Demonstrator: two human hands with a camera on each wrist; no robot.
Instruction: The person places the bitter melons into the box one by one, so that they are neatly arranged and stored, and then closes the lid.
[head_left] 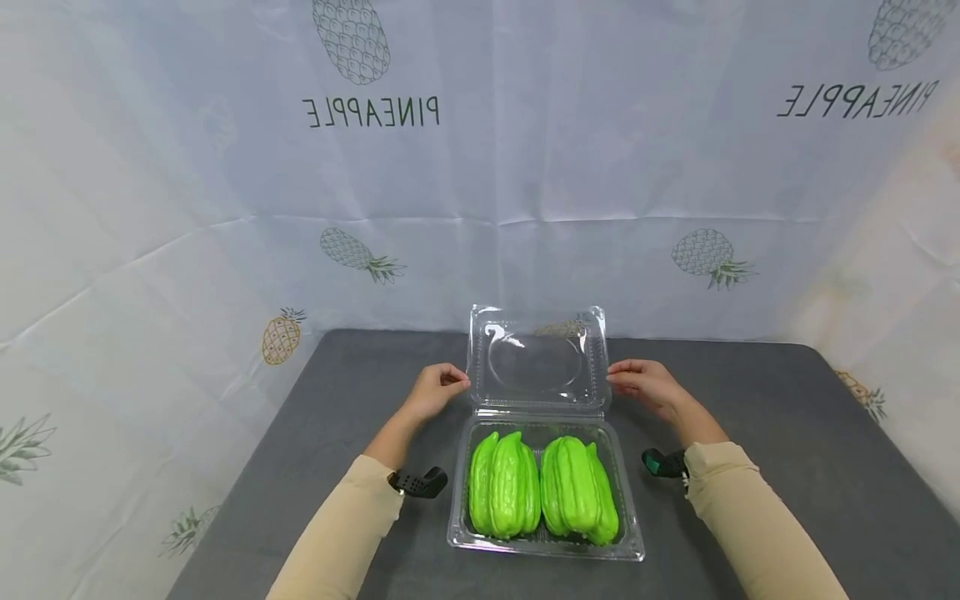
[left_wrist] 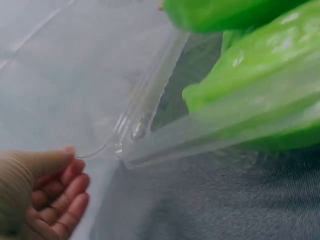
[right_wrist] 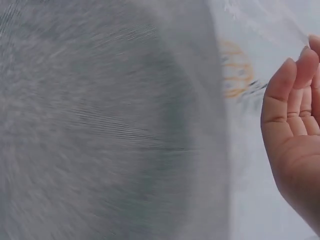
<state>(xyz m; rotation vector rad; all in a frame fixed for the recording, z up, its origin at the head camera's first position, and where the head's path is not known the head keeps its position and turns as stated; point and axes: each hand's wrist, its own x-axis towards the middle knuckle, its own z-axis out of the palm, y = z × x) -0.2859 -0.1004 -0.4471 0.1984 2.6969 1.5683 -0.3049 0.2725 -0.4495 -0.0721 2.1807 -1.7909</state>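
Note:
A clear plastic clamshell container [head_left: 546, 550] lies on the table with its lid [head_left: 536, 362] raised upright at the back. Inside its base are two glossy green ridged fruits, apparently star fruit, the left one [head_left: 506, 487] beside the right one [head_left: 576, 490]. My left hand [head_left: 435, 390] pinches the lid's left edge between thumb and forefinger, as the left wrist view shows close up. On the opposite side, my right hand [head_left: 647, 386] pinches the lid's right edge; in the right wrist view, its fingertips [right_wrist: 285, 75] meet near the clear plastic.
Under everything is a dark grey table [head_left: 360, 375] with rounded back corners. A pale cloth [head_left: 480, 167] printed with pineapples hangs behind it and along the sides. Black bands with camera mounts [head_left: 420, 483] are on both wrists.

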